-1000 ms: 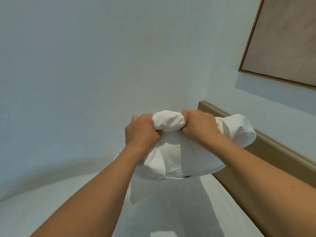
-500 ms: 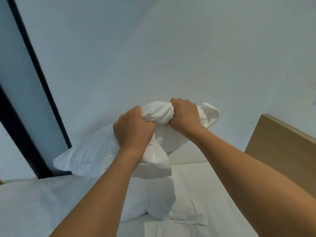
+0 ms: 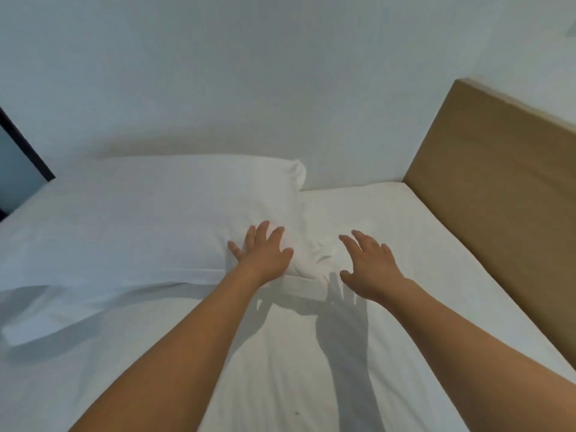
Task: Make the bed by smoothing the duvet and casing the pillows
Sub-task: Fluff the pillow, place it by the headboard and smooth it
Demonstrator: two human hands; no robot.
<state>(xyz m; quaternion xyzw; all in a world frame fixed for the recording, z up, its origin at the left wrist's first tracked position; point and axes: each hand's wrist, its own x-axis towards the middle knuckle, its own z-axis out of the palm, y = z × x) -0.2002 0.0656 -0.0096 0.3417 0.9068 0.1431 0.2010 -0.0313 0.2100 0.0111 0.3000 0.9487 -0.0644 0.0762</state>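
A white cased pillow point(image 3: 162, 213) lies flat on the white bed sheet point(image 3: 280, 369), along the wall at the far left. My left hand point(image 3: 261, 254) rests on the pillow's near right corner with its fingers spread. My right hand point(image 3: 369, 265) hovers just right of that corner, over the sheet, fingers straight and apart, holding nothing. A loose flap of the pillowcase point(image 3: 34, 319) sticks out at the near left.
A tan wooden headboard point(image 3: 498, 194) runs along the bed's right side. A pale wall point(image 3: 249, 73) stands behind the pillow. A dark window frame point(image 3: 25, 145) shows at the far left.
Both hands gripped the bunched end of the pillow in the air. Now the pillow lies on the bed and both hands have let go and spread open.
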